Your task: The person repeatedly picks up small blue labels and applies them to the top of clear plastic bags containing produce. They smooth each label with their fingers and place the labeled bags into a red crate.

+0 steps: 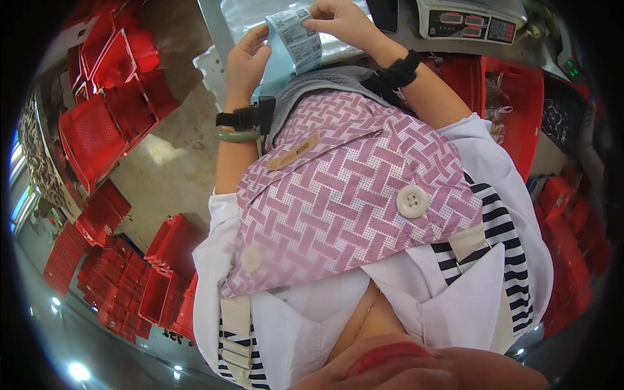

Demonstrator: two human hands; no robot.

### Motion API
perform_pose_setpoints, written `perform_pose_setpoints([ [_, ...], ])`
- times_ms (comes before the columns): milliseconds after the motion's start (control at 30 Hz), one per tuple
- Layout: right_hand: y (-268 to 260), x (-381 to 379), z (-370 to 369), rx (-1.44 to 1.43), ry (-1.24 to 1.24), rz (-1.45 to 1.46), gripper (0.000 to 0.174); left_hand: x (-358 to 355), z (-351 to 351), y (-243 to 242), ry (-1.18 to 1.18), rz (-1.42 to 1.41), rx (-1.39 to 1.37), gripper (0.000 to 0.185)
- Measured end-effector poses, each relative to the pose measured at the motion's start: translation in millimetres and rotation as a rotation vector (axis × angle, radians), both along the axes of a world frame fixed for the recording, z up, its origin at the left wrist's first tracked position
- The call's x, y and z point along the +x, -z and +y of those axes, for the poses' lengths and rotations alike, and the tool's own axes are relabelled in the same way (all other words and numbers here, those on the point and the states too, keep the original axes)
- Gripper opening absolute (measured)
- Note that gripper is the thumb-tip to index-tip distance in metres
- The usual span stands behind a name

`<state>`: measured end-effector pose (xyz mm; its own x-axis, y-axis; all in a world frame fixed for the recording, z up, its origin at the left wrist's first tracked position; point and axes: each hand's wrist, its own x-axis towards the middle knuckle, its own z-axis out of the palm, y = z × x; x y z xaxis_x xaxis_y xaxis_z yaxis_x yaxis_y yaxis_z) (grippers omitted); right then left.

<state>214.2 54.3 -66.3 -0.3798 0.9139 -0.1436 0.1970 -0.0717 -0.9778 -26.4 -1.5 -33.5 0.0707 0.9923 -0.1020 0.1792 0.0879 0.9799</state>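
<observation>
A strip of white printed labels [300, 41] on light-blue backing [279, 61] hangs in front of my apron. My left hand [247, 63] holds the strip's left edge, its fingertips partly hidden behind the backing. With thumb and fingers, my right hand [343, 22] pinches the label strip near its top right corner. The labels bear printed codes and writing. Under and behind them lies clear plastic packaging [243, 14]. The strip's lower end meets the grey edging of my pink-and-white patterned apron [341, 175]. Each wrist wears a black strap, and a green bangle [239, 135] circles the left one.
A digital scale [470, 22] stands at the upper right of the worktop, beside a black phone-like slab [383, 14]. Red plastic crates [516, 112] sit below the worktop on the right. More red crates [95, 139] stand on the floor at left. A white perforated plastic edge [208, 73] is near my left hand.
</observation>
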Motion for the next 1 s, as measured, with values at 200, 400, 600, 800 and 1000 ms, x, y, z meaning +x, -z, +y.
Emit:
perform_pose_setpoints([
  [200,-7.5,-1.1,-13.3,-0.014,0.022,-0.037,0.027,19.5,4.0,-4.1,-0.002,-0.044,-0.05,0.029],
  [400,8.6,-7.6,-7.7,-0.109,0.123,0.161,0.039,22.2,3.6,2.2,-0.014,-0.035,-0.042,0.028],
  [600,18.3,-6.1,1.0,-0.255,0.071,0.174,0.035,20.3,2.0,3.8,0.009,0.185,-0.054,0.031],
  [800,13.5,-13.1,6.4,-0.156,0.075,0.153,0.028,25.7,-6.7,0.6,-0.116,0.071,-0.149,0.036],
  [1000,41.0,-16.0,19.8,0.492,0.27,-0.492,0.023,5.8,-12.2,6.3,-0.036,0.453,-0.255,0.036],
])
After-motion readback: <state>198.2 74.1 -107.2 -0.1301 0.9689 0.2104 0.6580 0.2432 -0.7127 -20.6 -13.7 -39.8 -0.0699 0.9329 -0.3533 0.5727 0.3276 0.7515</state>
